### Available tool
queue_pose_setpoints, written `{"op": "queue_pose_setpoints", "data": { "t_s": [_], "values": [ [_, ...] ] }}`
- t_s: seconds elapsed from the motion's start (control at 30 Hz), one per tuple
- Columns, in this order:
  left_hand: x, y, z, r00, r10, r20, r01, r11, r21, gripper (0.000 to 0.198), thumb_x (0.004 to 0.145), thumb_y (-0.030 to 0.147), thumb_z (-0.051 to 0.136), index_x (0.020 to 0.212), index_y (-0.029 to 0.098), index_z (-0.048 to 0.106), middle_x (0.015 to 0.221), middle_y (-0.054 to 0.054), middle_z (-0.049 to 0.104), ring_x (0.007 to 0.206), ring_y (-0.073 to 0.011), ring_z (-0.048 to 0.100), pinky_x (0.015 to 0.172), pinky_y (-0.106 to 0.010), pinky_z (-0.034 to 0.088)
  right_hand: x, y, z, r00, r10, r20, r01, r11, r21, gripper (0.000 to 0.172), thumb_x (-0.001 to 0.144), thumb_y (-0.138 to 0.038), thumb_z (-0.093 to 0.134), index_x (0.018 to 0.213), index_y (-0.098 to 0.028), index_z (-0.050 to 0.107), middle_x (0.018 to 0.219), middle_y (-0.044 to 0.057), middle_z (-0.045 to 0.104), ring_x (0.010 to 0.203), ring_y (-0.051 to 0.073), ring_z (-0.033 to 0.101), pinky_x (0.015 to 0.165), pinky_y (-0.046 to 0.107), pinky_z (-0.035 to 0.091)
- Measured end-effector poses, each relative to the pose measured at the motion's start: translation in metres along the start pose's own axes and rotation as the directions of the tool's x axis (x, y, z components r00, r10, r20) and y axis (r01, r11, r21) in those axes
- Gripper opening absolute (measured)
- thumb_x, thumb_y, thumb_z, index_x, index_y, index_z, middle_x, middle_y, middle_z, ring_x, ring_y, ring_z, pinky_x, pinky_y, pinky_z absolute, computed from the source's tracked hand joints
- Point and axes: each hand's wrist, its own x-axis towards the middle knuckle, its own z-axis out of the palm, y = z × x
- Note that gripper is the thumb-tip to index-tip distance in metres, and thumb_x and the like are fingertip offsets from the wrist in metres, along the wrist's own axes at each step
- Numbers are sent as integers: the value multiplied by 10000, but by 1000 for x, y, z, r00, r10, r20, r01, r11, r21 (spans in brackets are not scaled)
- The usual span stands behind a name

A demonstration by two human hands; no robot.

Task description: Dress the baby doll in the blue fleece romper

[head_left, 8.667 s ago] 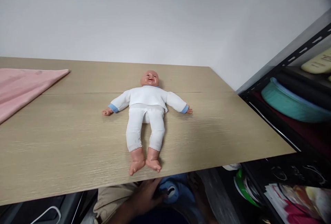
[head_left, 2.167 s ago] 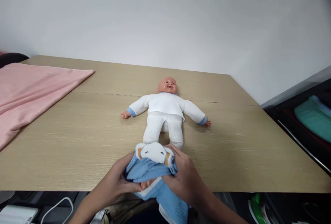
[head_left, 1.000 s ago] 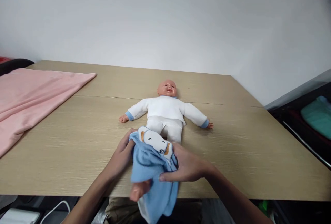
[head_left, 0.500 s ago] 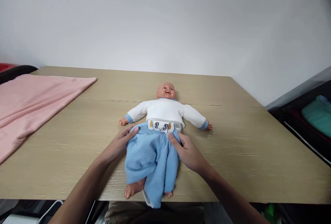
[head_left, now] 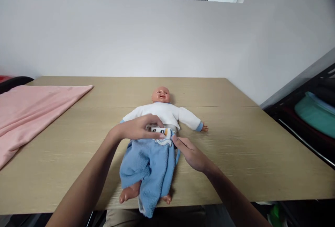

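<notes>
A baby doll lies on its back on the table, head away from me. It wears a white top with blue cuffs. Fleecy blue overalls with an embroidered animal face on the bib cover its belly and legs; both feet stick out below. My left hand reaches across the bib, thumb and fingers apart, with the thumb resting on the cloth. At the bib's right edge my right hand pinches the overalls near the waist. A loose blue strap hangs beside that hand.
Pink cloth is spread over the left part of the wooden table. A pale wall rises behind the table. To the right, a green cloth lies on a dark surface beyond the table edge.
My left hand has moved from the overalls' left side to the right, over the bib. My right hand stays at the right edge. The view has tilted slightly upward.
</notes>
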Motion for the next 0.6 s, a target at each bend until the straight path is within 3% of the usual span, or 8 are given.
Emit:
{"op": "queue_pose_setpoints", "data": {
  "t_s": [0.07, 0.13, 0.2, 0.3, 0.37, 0.4, 0.5, 0.6],
  "values": [
    [21, 7, 0, 960, 43, 278, -29, 998, -54, 330, 925, 527, 787, 1043, 218, 791, 906, -9, 740, 808, -208, 650, 746, -280, 495, -4, -1, -6, 1000, 12, -22, -13, 999, -32, 622, 1051, -767, 428, 741, -236, 512, 729, -12, 464, 726, 179, 426, 694, 319, 419],
    [34, 5, 3, 907, 112, 405, -49, 986, -162, 289, 961, 499, 751, 1027, 218, 762, 884, 3, 720, 805, -202, 648, 748, -268, 499, -9, 0, -14, 1000, 16, -10, -16, 999, -45, 611, 1065, -739, 437, 750, -224, 528, 723, -15, 488, 710, 166, 441, 681, 309, 414],
    [38, -2, 8, 905, 163, 394, -54, 961, -272, 251, 989, 469, 720, 1041, 225, 752, 935, -10, 734, 874, -218, 673, 794, -269, 519, -16, 2, -22, 998, 39, 46, -38, 999, -24, 592, 1072, -713, 456, 762, -215, 535, 714, -25, 492, 676, 146, 436, 643, 289, 398],
    [33, -13, 12, 917, 161, 365, -11, 925, -380, 297, 928, 468, 793, 1107, 231, 779, 993, -38, 784, 904, -249, 714, 793, -287, 556, -26, 1, -29, 965, 77, 249, -83, 996, 15, 544, 1031, -688, 574, 777, -207, 561, 697, -50, 458, 632, 121, 393, 589, 261, 357],
    [28, -15, 12, 877, 153, 456, 36, 925, -379, 416, 831, 458, 889, 1175, 242, 795, 1050, -42, 822, 933, -277, 749, 807, -305, 588, -30, -2, -30, 928, 44, 369, -47, 999, -2, 463, 985, -624, 689, 815, -196, 633, 781, -29, 553, 716, 142, 496, 677, 268, 449],
    [25, -15, 11, 846, 145, 513, 55, 934, -354, 456, 788, 450, 925, 1179, 250, 806, 1065, -36, 837, 951, -289, 763, 820, -312, 601, -32, -2, -30, 919, 0, 393, 4, 1000, -11, 411, 968, -582, 730, 851, -192, 676, 893, -2, 631, 828, 173, 578, 794, 297, 510],
    [20, -13, 9, 803, 141, 580, 55, 950, -307, 425, 727, 411, 971, 1100, 256, 838, 1067, -19, 859, 1002, -313, 782, 870, -333, 624, -35, -2, -28, 939, -94, 332, 91, 996, 25, 359, 996, -536, 708, 1091, -193, 754, 1215, 63, 717, 1133, 256, 658, 1075, 398, 521],
    [19, -12, 9, 832, 205, 516, 20, 917, -398, 312, 789, 356, 923, 1066, 236, 844, 1103, -43, 856, 1054, -334, 781, 941, -366, 624, -38, -1, -25, 968, 0, 249, -18, 997, 71, 487, 1080, -554, 561, 1423, -222, 660, 1287, 81, 746, 1171, 259, 695, 1070, 424, 560]
  ]
}}
